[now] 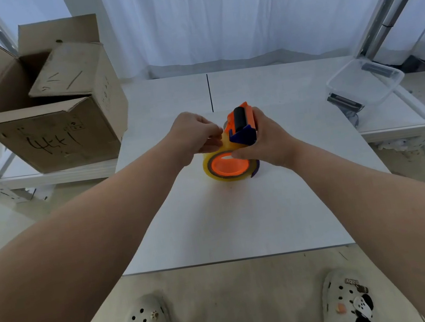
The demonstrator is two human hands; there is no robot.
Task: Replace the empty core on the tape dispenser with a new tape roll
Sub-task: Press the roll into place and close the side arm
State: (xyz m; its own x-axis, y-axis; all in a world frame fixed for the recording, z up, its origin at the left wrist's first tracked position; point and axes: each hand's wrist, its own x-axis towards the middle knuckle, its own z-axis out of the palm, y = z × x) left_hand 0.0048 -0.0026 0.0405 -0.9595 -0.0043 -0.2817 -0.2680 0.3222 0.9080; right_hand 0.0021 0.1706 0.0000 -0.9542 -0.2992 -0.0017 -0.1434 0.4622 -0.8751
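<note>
While my right hand (266,139) clamps the tape dispenser (240,126) on the table (242,217), my left hand (196,135) pinches its tape roll (227,165).

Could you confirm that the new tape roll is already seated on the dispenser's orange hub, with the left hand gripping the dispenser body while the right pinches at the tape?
Not quite: the hands are swapped. The head view shows the right hand gripping the dispenser, while the left hand pinches at the tape roll, which does sit on the orange hub.
</note>
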